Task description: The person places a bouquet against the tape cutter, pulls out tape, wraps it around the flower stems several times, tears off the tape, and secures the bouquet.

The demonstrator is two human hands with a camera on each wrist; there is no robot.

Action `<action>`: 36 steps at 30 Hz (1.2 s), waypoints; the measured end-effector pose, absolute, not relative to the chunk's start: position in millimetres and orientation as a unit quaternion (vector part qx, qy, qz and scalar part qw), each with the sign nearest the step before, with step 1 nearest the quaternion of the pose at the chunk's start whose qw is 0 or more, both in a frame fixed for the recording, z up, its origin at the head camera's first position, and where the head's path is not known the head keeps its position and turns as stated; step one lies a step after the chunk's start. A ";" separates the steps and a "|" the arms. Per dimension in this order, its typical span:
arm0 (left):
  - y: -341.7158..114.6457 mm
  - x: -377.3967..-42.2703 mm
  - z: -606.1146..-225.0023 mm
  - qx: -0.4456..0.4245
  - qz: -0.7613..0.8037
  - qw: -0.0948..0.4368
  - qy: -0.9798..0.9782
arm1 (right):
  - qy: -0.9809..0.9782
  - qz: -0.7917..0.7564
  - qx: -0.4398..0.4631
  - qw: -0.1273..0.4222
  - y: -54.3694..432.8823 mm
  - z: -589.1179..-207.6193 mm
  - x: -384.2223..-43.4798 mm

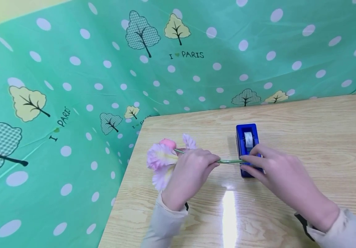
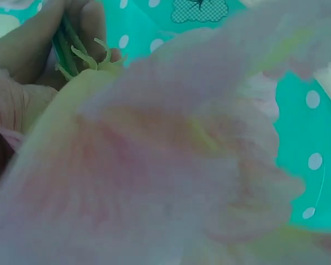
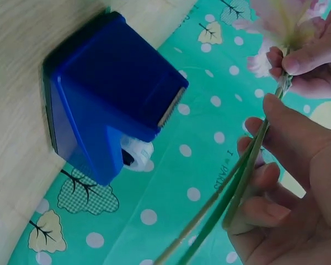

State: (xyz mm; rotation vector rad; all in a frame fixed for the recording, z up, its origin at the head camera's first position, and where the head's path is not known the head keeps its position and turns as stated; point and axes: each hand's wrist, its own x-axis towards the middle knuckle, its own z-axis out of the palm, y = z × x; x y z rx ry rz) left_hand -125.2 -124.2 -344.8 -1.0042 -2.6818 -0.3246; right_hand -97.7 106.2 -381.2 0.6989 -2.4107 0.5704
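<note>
My left hand (image 1: 191,172) grips a small bunch of flowers by the green stems (image 1: 230,161), just below the blooms. A ruffled lilac-pink flower (image 1: 161,155) and a pink bloom (image 1: 168,143) stick out to its left. In the left wrist view, pale blurred petals (image 2: 171,165) cover most of the picture. My right hand (image 1: 278,172) pinches the stems farther down between thumb and fingers. Between both hands, a shiny clear strip, apparently tape (image 3: 287,83), lies around the stems. The loose stem ends spread apart below the right hand.
A blue tape dispenser (image 1: 239,137) stands on the wooden table (image 1: 320,137), partly behind the right hand and stems. It holds a roll of tape (image 3: 138,154) and has a serrated cutting edge (image 3: 172,107). Green dotted cloth (image 1: 72,131) hangs behind and left.
</note>
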 end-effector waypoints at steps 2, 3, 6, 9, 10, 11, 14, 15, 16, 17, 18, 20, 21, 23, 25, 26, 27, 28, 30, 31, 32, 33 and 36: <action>-125.5 -125.0 -344.0 -0.351 -0.106 0.130 -0.922 | -0.899 0.214 0.272 0.270 104.8 -383.1 -98.4; -126.4 -124.7 -343.5 -0.352 -0.103 0.130 -0.921 | -0.897 0.217 0.277 0.267 103.7 -383.9 -98.7; -129.9 -123.7 -341.1 -0.360 -0.092 0.140 -0.918 | -0.892 0.227 0.292 0.258 99.4 -386.2 -98.4; -134.6 -121.7 -336.3 -0.366 -0.089 0.158 -0.913 | -0.889 0.240 0.301 0.248 94.1 -387.1 -96.9; -136.0 -121.0 -334.6 -0.367 -0.090 0.166 -0.911 | -0.888 0.246 0.302 0.245 92.4 -387.1 -96.2; -137.3 -120.3 -332.6 -0.366 -0.092 0.177 -0.909 | -0.887 0.252 0.302 0.241 90.8 -386.9 -95.5; -140.0 -118.8 -325.9 -0.361 -0.119 0.210 -0.901 | -0.885 0.274 0.294 0.234 86.7 -385.6 -94.0; -140.7 -118.4 -323.2 -0.360 -0.135 0.220 -0.897 | -0.884 0.285 0.289 0.232 85.5 -385.1 -93.6; -141.5 -117.9 -320.3 -0.359 -0.156 0.231 -0.891 | -0.883 0.298 0.282 0.229 84.4 -384.6 -93.4; -142.5 -117.3 -317.2 -0.359 -0.184 0.239 -0.883 | -0.881 0.311 0.274 0.227 83.3 -384.1 -93.3; -143.9 -116.8 -314.5 -0.361 -0.213 0.248 -0.873 | -0.879 0.325 0.267 0.224 82.2 -383.7 -93.6; -148.1 -115.3 -309.5 -0.360 -0.275 0.258 -0.853 | -0.875 0.353 0.252 0.214 79.8 -382.9 -94.7; -151.0 -114.1 -307.6 -0.354 -0.299 0.259 -0.847 | -0.874 0.366 0.244 0.208 78.7 -382.6 -95.2; -157.0 -111.8 -305.7 -0.319 -0.337 0.237 -0.854 | -0.872 0.386 0.228 0.196 76.5 -382.2 -96.5; -161.6 -112.2 -307.0 -0.255 -0.351 0.181 -0.883 | -0.871 0.399 0.219 0.187 74.3 -382.3 -97.6; -163.0 -113.9 -309.1 -0.220 -0.352 0.147 -0.898 | -0.869 0.405 0.217 0.183 73.3 -382.6 -97.8; -163.6 -116.1 -311.5 -0.185 -0.348 0.111 -0.912 | -0.868 0.408 0.216 0.181 72.1 -383.2 -97.9; -163.4 -119.3 -314.4 -0.156 -0.344 0.079 -0.923 | -0.867 0.412 0.216 0.180 70.9 -383.6 -98.0; -162.1 -127.0 -321.1 -0.125 -0.355 0.046 -0.925 | -0.862 0.421 0.219 0.178 67.9 -384.4 -98.4; -161.5 -131.0 -324.6 -0.123 -0.375 0.046 -0.918 | -0.860 0.424 0.221 0.177 66.3 -384.5 -98.6; -160.8 -134.2 -327.5 -0.124 -0.394 0.051 -0.909 | -0.858 0.429 0.222 0.175 64.9 -384.5 -98.8; -159.7 -136.8 -329.8 -0.124 -0.416 0.057 -0.899 | -0.857 0.430 0.222 0.175 63.5 -384.4 -99.2; -156.0 -145.2 -338.4 -0.124 -0.499 0.072 -0.854 | -0.858 0.436 0.219 0.162 59.8 -384.1 -99.6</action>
